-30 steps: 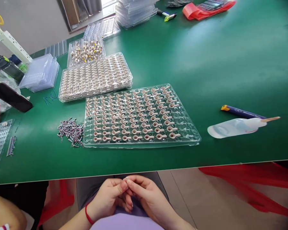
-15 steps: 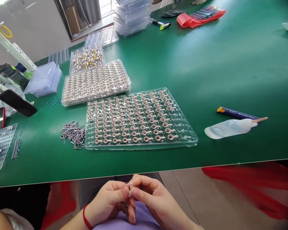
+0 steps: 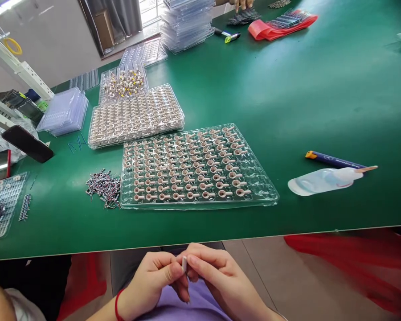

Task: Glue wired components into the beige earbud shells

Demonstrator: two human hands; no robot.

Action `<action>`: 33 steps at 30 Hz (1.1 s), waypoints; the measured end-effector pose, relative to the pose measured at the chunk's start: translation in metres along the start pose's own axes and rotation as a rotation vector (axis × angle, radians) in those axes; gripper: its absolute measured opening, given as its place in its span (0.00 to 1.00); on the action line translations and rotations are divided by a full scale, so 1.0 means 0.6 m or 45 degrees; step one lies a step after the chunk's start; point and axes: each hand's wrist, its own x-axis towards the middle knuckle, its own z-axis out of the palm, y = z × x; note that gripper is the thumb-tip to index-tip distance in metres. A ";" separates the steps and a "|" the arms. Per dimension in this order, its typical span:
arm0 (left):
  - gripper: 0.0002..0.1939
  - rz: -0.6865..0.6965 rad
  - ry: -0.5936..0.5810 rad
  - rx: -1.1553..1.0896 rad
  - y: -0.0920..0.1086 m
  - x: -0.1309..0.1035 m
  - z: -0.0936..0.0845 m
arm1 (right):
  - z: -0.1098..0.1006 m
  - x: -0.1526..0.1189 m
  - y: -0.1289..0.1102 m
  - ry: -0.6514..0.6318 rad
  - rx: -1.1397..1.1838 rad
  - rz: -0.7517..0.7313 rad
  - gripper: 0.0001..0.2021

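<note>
Below the table's front edge, my left hand point(image 3: 155, 277) and my right hand point(image 3: 218, 275) meet over my lap. Between their thumbs and fingers they pinch a small white part with a stem point(image 3: 184, 264); fingers cover the rest of it. On the table ahead lies a clear plastic tray point(image 3: 265, 196) with rows of small beige cup-shaped parts, each with a stem point(image 3: 243, 192). The tray's right-hand pockets hold none. A heap of tiny wire-leaded components point(image 3: 103, 188) touches or nearly touches the tray's left side.
On the right lie a squeeze bottle point(image 3: 324, 180) and a dark blue pen-like tube point(image 3: 334, 160). Behind are filled trays point(image 3: 137, 116), a tray of loose parts point(image 3: 125, 82) and stacked clear trays point(image 3: 187, 26). Phones point(image 3: 28, 143) stand left. Another person's hand point(image 3: 242, 4) is at the far edge.
My fingers have shifted slightly around the small white part, and its stem is tilted a little differently. Another person's hand has come into view at the far edge.
</note>
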 end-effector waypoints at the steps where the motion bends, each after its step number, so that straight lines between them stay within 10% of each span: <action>1: 0.25 -0.033 -0.019 -0.060 0.000 0.001 0.001 | 0.000 0.000 -0.001 -0.002 0.016 0.014 0.17; 33: 0.26 -0.246 -0.192 -0.400 -0.017 0.013 -0.006 | 0.009 0.014 -0.010 0.044 0.101 0.112 0.20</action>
